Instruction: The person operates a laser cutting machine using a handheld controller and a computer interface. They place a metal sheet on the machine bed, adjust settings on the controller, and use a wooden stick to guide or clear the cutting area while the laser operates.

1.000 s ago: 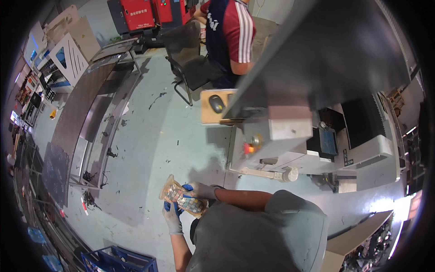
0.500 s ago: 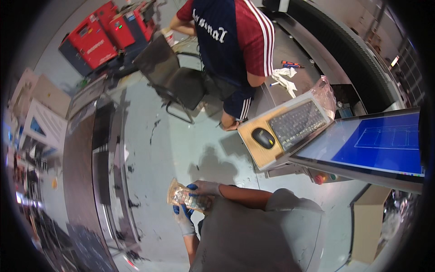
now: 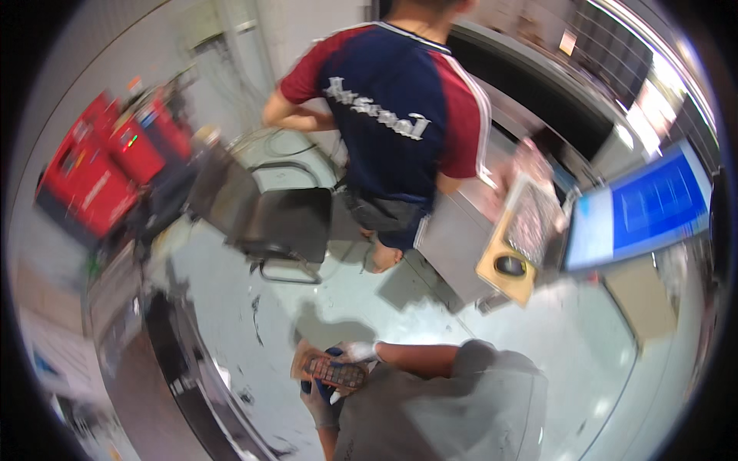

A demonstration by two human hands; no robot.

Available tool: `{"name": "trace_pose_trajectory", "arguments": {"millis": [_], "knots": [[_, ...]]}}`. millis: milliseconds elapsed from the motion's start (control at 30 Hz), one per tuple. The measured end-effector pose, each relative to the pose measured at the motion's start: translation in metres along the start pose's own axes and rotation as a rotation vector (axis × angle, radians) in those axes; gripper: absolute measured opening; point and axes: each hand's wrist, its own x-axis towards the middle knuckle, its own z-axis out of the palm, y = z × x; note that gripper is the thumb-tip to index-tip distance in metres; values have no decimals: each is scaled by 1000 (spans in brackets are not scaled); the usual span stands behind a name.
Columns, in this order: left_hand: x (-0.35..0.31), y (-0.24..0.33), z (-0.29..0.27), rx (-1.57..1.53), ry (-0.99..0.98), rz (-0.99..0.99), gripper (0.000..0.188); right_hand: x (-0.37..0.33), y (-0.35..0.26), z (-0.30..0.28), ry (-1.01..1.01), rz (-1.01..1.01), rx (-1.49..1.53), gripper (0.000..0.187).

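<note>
A handheld remote control (image 3: 335, 372) with rows of buttons, apparently wrapped in clear plastic, lies between my two gloved hands close to my body. My left hand (image 3: 317, 405) has its fingers wrapped round its lower side. On the upper side, my right hand (image 3: 356, 352) grips the edge with its blue-coated fingertips. Both gloves are grey-white with blue fingers. The picture is a little blurred, so the buttons cannot be read singly.
A person in a navy and maroon shirt (image 3: 392, 131) stands ahead, back turned. Left of them are a black chair (image 3: 290, 223) and red machines (image 3: 96, 180). At right stand a monitor (image 3: 653, 203), a covered keyboard (image 3: 530, 219) and a mouse (image 3: 510, 266). A long dark rail (image 3: 181, 361) lies at left.
My view has tilted up and swung, so the person, chair and monitor sit differently. The remote control stays in both hands, its button face now plainer to see.
</note>
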Motion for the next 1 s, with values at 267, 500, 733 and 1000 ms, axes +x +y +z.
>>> {"name": "trace_pose_trajectory", "arguments": {"millis": [267,500,733,1000], "knots": [[135,85,-141,259,-309,18,66,145,-70,36,222,98,152,42],[255,111,-149,-2,-288,-303,62,203,-70,-4,338,250,264,45],[356,120,-169,17,-134,-236,48,303,-46,-46,255,129,815,37],[472,152,-184,-105,18,-268,54,400,-112,-157,38,-17,319,84]]}}
